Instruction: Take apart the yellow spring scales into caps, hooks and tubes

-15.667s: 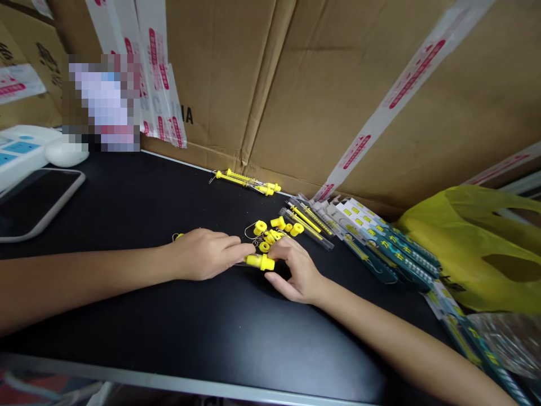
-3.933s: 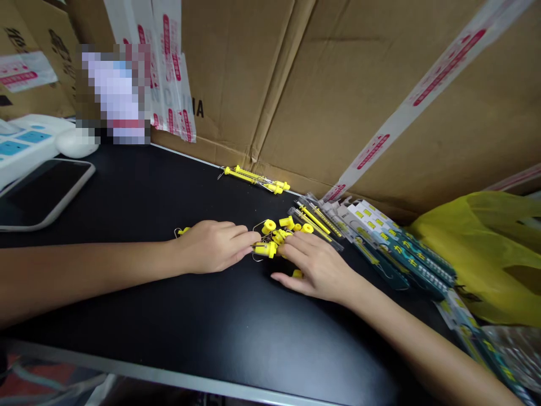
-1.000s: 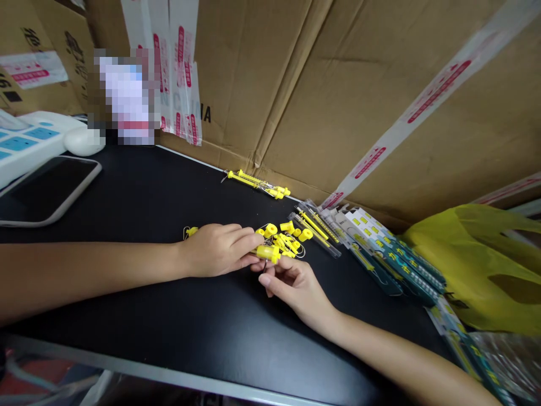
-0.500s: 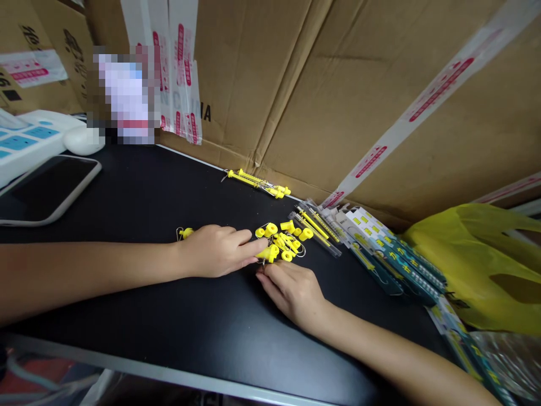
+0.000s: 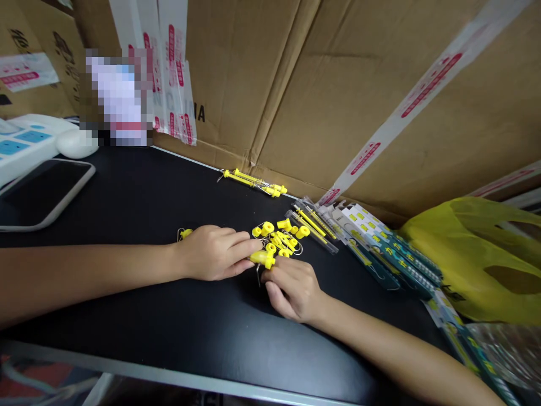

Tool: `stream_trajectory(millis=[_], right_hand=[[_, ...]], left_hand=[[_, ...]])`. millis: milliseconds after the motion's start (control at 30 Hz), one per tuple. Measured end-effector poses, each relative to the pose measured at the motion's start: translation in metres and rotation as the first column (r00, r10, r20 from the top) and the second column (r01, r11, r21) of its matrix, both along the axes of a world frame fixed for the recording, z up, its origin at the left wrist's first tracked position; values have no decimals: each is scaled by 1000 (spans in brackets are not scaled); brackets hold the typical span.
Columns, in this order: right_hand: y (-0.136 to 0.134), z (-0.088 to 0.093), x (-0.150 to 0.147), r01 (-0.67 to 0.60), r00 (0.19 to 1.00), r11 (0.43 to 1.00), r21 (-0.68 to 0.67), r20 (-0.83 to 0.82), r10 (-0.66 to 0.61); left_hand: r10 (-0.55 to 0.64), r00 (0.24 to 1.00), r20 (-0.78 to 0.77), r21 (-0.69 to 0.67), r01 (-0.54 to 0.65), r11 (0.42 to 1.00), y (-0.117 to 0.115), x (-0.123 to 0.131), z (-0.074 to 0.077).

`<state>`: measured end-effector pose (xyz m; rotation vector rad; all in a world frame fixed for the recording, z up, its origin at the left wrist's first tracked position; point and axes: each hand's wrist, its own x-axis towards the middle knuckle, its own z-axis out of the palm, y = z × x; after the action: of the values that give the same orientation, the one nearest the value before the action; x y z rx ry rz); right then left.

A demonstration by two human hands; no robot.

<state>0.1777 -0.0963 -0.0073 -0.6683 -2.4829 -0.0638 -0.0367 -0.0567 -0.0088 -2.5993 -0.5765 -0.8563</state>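
My left hand point(image 5: 224, 252) rests on the black tabletop, its thumb and fingers closed on a yellow plastic end cap point(image 5: 262, 259). Just to its right, my right hand point(image 5: 293, 285) has curled fingers at a thin bent metal hook point(image 5: 258, 275), which hangs below the cap; whether hook and cap are joined I cannot tell. Behind both hands lies a small heap of yellow caps and wire hooks point(image 5: 284, 239), partly hidden by my fingers. Another yellow piece with a wire loop point(image 5: 185, 233) shows behind my left wrist.
Assembled yellow spring scales point(image 5: 249, 180) lie by the cardboard box point(image 5: 359, 101). Clear tubes with yellow rods point(image 5: 313, 223) and several green-and-white packs point(image 5: 393, 254) are at right, beside a yellow plastic bag point(image 5: 465, 254). A phone point(image 5: 42, 192) and power strip point(image 5: 29, 135) are at left.
The yellow cap in my left hand has come lower and closer to me. My right hand has turned slightly, and more of the metal hook shows. The view has shifted a little.
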Motion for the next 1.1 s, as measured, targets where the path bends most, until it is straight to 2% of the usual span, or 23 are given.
stream_trajectory(millis=[100, 167, 233, 467, 667, 767, 900, 1100], right_hand=[[3, -3, 1, 60, 985, 992, -110, -155, -76], [4, -6, 1, 76, 973, 976, -205, -199, -117], [3, -9, 1, 50, 971, 967, -252, -216, -106], [0, -14, -1, -102, 947, 977, -189, -319, 37], [-8, -11, -4, -55, 950, 968, -244, -312, -25], [-9, -11, -4, -88, 941, 922, -378, -335, -47], [-7, -13, -4, -129, 921, 823, -553, -375, -107], [-6, -12, -4, -201, 909, 781, -591, -409, -76]], left_hand=[[-41, 999, 10, 0, 41, 999, 0, 0, 3], [-62, 998, -2, -3, 62, 998, 0, 1, 3], [-75, 997, -18, -16, 74, 997, -1, 2, 3], [-81, 996, -41, -42, 80, 996, -9, 4, 1], [-62, 994, -86, 5, 63, 998, -10, 3, 2], [-47, 993, -111, 34, 51, 998, -12, 4, 4], [-18, 997, -71, -24, 16, 1000, -16, 8, 5], [-21, 999, -35, -81, 18, 997, -21, 10, 6]])
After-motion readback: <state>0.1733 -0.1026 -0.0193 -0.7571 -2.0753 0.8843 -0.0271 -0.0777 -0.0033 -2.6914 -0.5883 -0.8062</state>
